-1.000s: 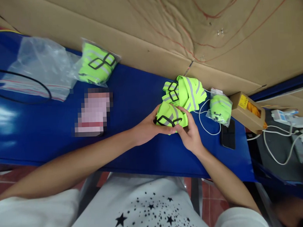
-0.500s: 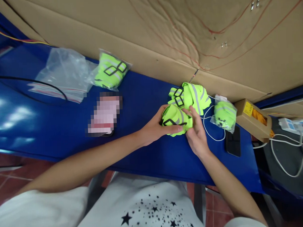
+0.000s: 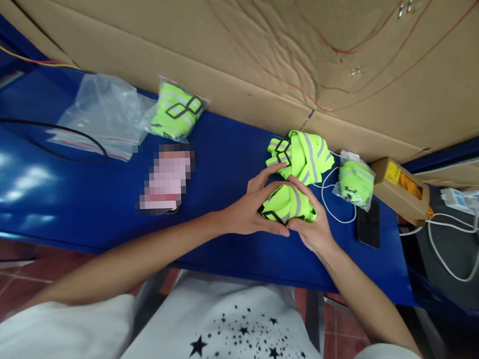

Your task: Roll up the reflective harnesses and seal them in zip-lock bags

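Note:
Between my two hands sits a rolled reflective strap bundle (image 3: 290, 203), neon yellow-green with grey stripes and black buckle parts. My left hand (image 3: 251, 209) grips its left side, thumb along the near edge. My right hand (image 3: 315, 225) closes round the right side, fingers over the far edge and thumb at the front. Just beyond lies a looser pile of the same strap (image 3: 308, 155), with black rectangular buckles at its left. The underside of the held bundle is hidden.
Clear zip bags (image 3: 99, 119) and a bagged strap bundle (image 3: 175, 112) lie at the left, above a pixelated phone-like object (image 3: 166, 179). On the right are another bagged bundle (image 3: 355, 181), a dark phone (image 3: 369, 224), a white cable (image 3: 331, 213) and a cardboard box (image 3: 400, 189). A cardboard wall (image 3: 220, 91) backs the blue table.
Both hands have drawn the bundle slightly nearer and to the right, and it has turned. The left fingers have lifted away from its far side. The loose pile is unmoved.

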Available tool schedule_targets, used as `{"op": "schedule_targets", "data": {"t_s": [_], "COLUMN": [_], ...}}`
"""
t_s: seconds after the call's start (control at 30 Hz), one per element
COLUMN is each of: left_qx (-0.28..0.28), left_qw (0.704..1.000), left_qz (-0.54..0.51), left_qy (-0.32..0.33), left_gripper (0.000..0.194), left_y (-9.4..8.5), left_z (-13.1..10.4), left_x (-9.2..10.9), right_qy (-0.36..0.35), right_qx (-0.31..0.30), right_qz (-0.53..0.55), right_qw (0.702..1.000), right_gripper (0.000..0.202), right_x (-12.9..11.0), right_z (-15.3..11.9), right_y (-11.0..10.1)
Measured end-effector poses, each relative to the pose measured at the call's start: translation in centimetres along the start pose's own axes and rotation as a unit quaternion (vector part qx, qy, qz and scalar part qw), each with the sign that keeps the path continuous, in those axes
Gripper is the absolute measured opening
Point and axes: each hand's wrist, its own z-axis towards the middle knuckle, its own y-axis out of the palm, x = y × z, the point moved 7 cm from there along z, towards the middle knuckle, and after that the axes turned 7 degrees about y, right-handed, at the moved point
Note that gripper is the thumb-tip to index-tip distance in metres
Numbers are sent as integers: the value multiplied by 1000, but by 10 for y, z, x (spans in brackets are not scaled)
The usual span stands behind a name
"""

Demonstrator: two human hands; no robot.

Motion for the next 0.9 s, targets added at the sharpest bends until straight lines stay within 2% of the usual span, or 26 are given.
{"op": "schedule_targets", "data": {"t_s": [0.17, 0.3, 0.4, 0.47, 0.5, 0.6, 0.63, 0.67, 0.7, 0.77, 0.8, 0.9], "left_qx": [16, 2, -7, 16, 43, 167, 204, 230, 221, 176, 155, 132], "left_qw": [999, 996, 993, 994, 994, 974, 951, 915, 878, 815, 795, 782], "left_qz": [-27, -66, -91, -78, -57, 118, 210, 306, 387, 487, 512, 527], "left_qy": [-7, -60, -76, -73, -77, -97, -100, -128, -177, -260, -286, -307], "left_gripper": [115, 109, 97, 80, 72, 67, 63, 56, 53, 51, 49, 46], "left_y": [6, 9, -4, -31, -51, -131, -157, -181, -199, -223, -230, -241], "left_z": [-4, -3, 0, 1, -1, -23, -35, -49, -62, -88, -98, -115], "left_x": [-3, 12, 29, 38, 40, 44, 48, 50, 48, 44, 42, 40], "right_qy": [26, 60, 73, 65, 56, 30, 21, 13, 6, 1, 3, 18], "right_qx": [20, 32, 48, 63, 75, 107, 116, 125, 134, 151, 156, 153], "right_qz": [17, 41, 64, 80, 88, 105, 108, 110, 110, 109, 109, 102], "right_qw": [999, 997, 994, 993, 992, 988, 987, 986, 985, 982, 982, 983], "right_gripper": [79, 68, 70, 73, 74, 71, 71, 72, 74, 77, 78, 76], "right_x": [5, 7, 3, -4, -7, -19, -23, -26, -29, -32, -32, -28], "right_z": [2, 1, -2, -4, -4, -4, -4, -3, -2, 0, 1, 5], "right_y": [-6, -4, -3, -7, -12, -27, -32, -36, -39, -44, -45, -44]}}
